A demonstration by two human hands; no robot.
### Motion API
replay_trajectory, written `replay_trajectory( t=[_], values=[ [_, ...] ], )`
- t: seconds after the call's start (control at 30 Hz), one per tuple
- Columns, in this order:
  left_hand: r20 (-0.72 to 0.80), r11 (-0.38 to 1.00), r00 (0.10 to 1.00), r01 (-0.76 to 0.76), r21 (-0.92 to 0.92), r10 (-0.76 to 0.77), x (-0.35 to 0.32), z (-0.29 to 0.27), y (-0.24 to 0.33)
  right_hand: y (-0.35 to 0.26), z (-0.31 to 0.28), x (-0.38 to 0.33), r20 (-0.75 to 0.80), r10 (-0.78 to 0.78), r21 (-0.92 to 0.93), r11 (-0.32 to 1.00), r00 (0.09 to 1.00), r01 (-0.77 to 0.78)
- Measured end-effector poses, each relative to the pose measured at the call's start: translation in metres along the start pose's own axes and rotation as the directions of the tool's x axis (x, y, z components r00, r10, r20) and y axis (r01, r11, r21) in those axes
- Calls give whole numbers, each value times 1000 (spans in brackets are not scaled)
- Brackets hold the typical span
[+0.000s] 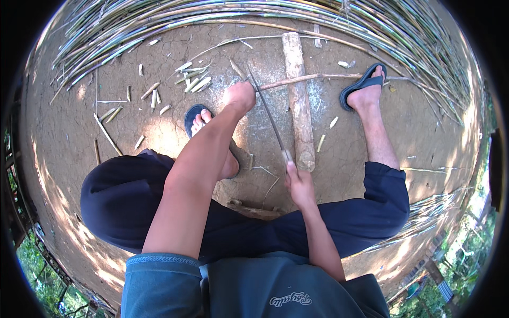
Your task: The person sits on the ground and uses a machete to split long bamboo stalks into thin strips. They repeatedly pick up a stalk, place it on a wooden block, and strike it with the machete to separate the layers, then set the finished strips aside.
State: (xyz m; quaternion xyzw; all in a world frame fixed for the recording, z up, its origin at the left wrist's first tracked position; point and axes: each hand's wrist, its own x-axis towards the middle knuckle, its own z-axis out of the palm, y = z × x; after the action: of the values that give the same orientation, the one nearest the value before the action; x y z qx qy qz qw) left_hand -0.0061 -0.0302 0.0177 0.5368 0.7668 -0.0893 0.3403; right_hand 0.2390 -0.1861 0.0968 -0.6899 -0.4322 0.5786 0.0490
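My left hand (240,97) is closed around a thin cane stalk (297,80), close to its left end. From there the stalk runs right, across a pale wooden log (300,111) that lies lengthwise, and on to my sandalled right foot (366,90). My right hand (300,186) grips the handle of a long, thin-bladed knife (272,121). Its blade slants up and left, and its upper part crosses the stalk just right of my left fist. Whether the edge touches the stalk I cannot tell.
A large heap of long canes (212,11) curves across the far side. Short cut pieces (198,84) lie scattered on the cracked dirt ground (63,132), mostly left of the log. My left foot (200,117) is beside my left forearm. More thin stalks (432,212) lie at the right.
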Motion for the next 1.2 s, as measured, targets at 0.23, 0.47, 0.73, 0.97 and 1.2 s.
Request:
replay_trajectory(
  t=[0.23,0.47,0.73,0.97,1.2],
  values=[
    [-23,1000,999,-27,8,27,9,8,1,-16,2,0,-7,-22,-11,1000,1000,22],
    [-23,1000,1000,10,18,-10,-3,11,-7,-19,-6,1,8,6,98,995,1000,-7],
    [-28,999,999,15,30,-15,7,12,-4,-26,3,30,22,-51,15,999,998,51],
    [-98,1000,995,-13,-1,13,13,18,-4,-19,6,7,-13,-12,62,998,1000,13],
    [-90,1000,996,15,-19,-16,2,13,-3,-3,0,-16,18,-17,102,995,1000,16]
  ],
)
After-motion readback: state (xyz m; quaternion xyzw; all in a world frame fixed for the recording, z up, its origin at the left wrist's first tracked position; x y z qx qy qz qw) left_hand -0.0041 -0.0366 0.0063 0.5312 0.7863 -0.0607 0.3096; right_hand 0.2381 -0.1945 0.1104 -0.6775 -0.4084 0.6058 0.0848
